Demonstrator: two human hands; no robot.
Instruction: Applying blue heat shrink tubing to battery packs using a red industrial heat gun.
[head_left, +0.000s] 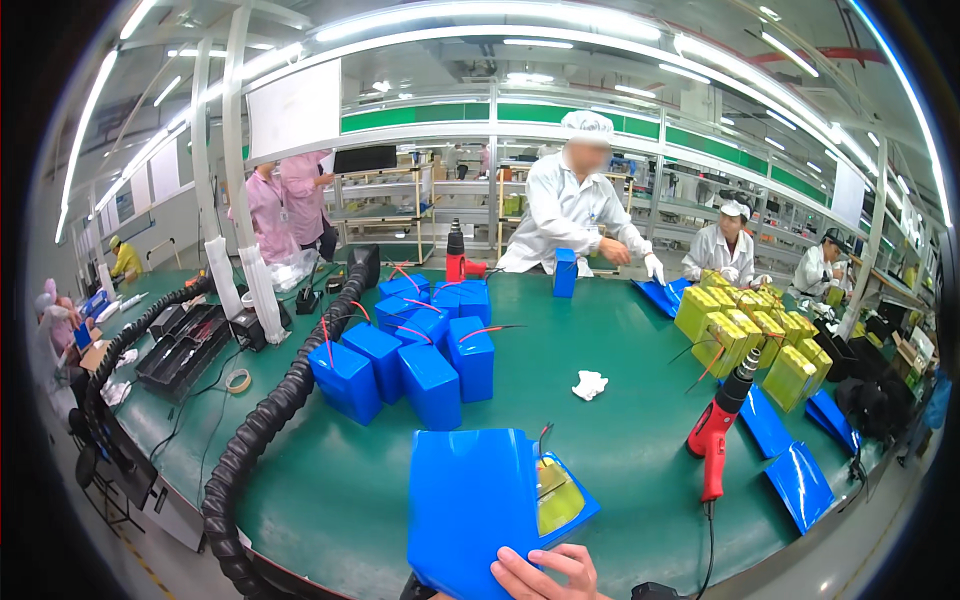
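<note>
Close in front of me, a large blue shrink-wrap sleeve (470, 510) stands upright, its front smooth and glossy. Behind its right edge shows a yellow battery pack (560, 497) with a dark wire, lying in blue film. My right hand (550, 574) grips the sleeve's lower right corner, fingers across its front and thumb out of sight. Only a sliver of my left hand (440, 596) shows under the sleeve's bottom edge; its fingers are hidden. Farther off stand several blue-wrapped battery packs (430, 375) with red and black leads.
A red heat gun (712, 440) stands to the right near blue sleeves (798, 485) and yellow packs (725, 335). Another heat gun (457, 262) is at the back. A black ribbed hose (265, 430) crosses the left. Opposite, a person in white (570, 205) reaches over the green table (620, 450).
</note>
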